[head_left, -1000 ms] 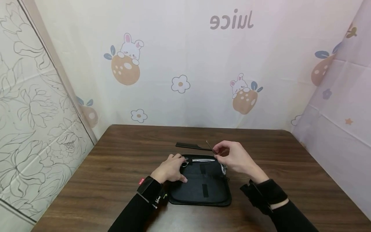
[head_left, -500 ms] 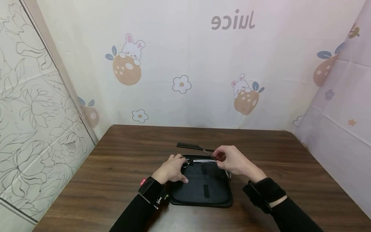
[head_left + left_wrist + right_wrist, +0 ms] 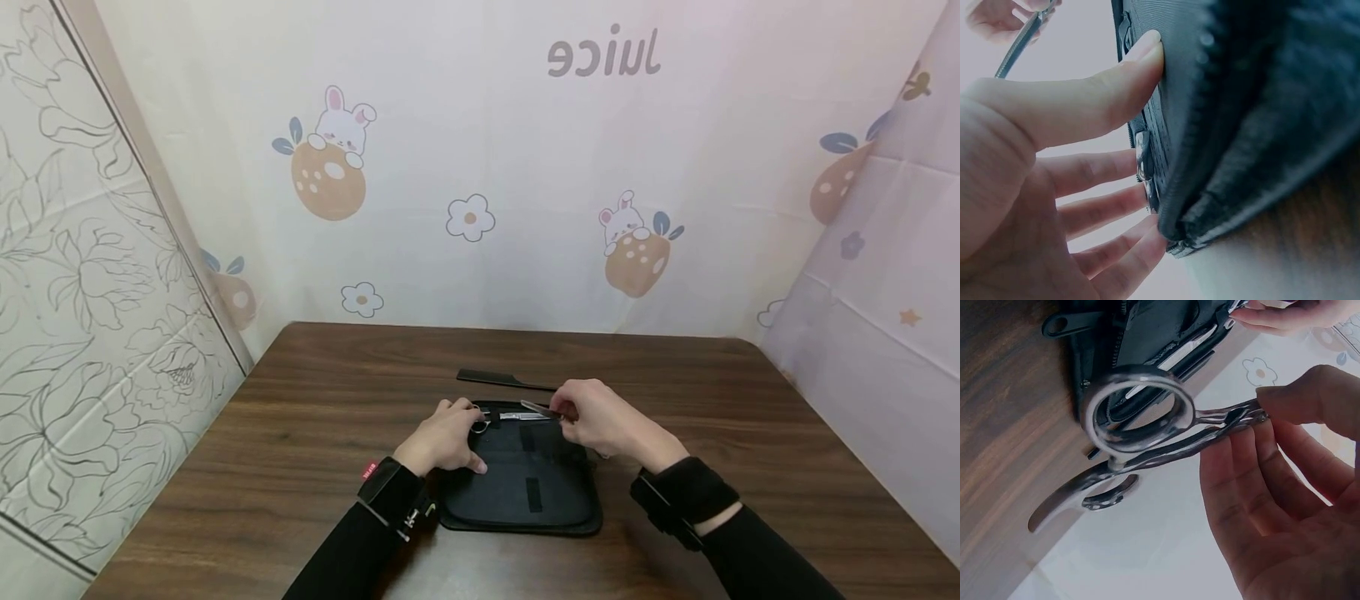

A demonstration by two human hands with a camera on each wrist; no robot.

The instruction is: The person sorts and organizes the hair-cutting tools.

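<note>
A black zip case (image 3: 517, 492) lies unfolded on the table. My left hand (image 3: 442, 437) rests on its left side, thumb spread on the dark lining. Its fingers touch the case near the finger rings of one pair of scissors (image 3: 525, 416), strapped along the far edge. Over the far right corner my right hand (image 3: 611, 421) pinches a second pair of scissors (image 3: 1166, 452) near the middle. Their finger rings hang clear of the hand in the right wrist view, and the blades point left over the case. The fingers hide the pivot.
Behind the case a black comb (image 3: 487, 377) lies on the brown wooden table (image 3: 300, 467). A zip pull (image 3: 1072, 324) sticks out from the case edge. Printed cloth hangs at the back and sides. Black straps sit on both wrists.
The scissors in my right hand have tipped from slanting upward to nearly flat, blades pointing left. That hand has moved slightly left and down. My left hand stays in place.
</note>
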